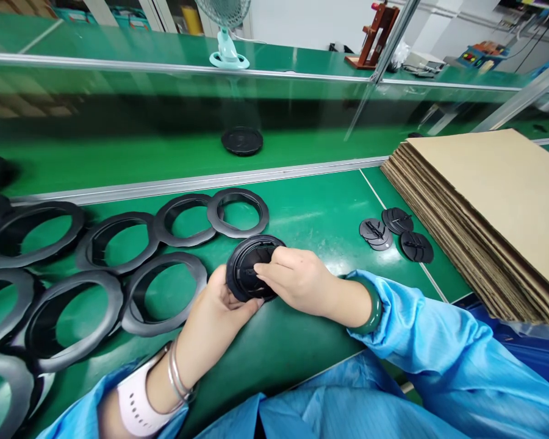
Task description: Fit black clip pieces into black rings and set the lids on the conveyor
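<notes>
At table centre, left hand [219,308] cradles the black round part [251,268] from below, right hand [297,280] fingertips pinching its insert; best keep it level, press evenly.

The tabletop [311,213] is bright green. Black rings [165,292] fill the left of the frame; small black discs [396,231] lie centre-right. Plain brown cardboard [498,207] is stacked at right. The sleeves [439,347] are light blue; the fan [226,36], upper centre, is pale mint.
</notes>
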The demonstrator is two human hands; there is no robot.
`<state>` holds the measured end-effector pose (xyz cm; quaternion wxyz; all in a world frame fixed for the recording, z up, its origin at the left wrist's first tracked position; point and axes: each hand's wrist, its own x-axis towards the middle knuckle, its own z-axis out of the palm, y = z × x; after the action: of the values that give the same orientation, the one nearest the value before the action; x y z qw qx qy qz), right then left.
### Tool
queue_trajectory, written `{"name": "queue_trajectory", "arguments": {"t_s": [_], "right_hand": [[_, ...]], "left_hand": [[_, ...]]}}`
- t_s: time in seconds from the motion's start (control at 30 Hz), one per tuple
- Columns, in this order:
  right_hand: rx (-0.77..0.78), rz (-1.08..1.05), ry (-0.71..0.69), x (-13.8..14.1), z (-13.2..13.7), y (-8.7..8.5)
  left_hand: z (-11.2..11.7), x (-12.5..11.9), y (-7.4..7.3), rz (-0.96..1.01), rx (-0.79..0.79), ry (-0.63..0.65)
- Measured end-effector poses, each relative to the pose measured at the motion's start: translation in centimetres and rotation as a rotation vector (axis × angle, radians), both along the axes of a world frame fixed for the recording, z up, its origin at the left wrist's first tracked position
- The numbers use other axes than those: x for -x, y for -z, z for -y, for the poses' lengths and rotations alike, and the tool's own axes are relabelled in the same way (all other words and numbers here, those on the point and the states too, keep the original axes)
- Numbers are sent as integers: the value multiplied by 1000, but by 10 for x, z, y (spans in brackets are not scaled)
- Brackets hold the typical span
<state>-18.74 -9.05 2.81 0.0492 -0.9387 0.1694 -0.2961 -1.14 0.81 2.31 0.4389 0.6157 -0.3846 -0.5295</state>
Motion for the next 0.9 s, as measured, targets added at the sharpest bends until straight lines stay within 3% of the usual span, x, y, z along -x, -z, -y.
{"name": "queue_trajectory", "arguments": {"t_s": [0.13, 0.47, 0.73, 0.9], "right_hand": [[-97, 0, -14, 0, 1, 0], [-112, -82, -8, 3, -2, -6], [-242, -112, -32, 3, 1, -9], [-167, -131, 17, 2, -5, -6]], "left_hand": [[-1, 0, 2, -9, -2, 14], [0, 2, -2, 48, -20, 15], [-1, 3, -3, 73, -12, 32], [-2, 1, -1, 114, -21, 24]]}}
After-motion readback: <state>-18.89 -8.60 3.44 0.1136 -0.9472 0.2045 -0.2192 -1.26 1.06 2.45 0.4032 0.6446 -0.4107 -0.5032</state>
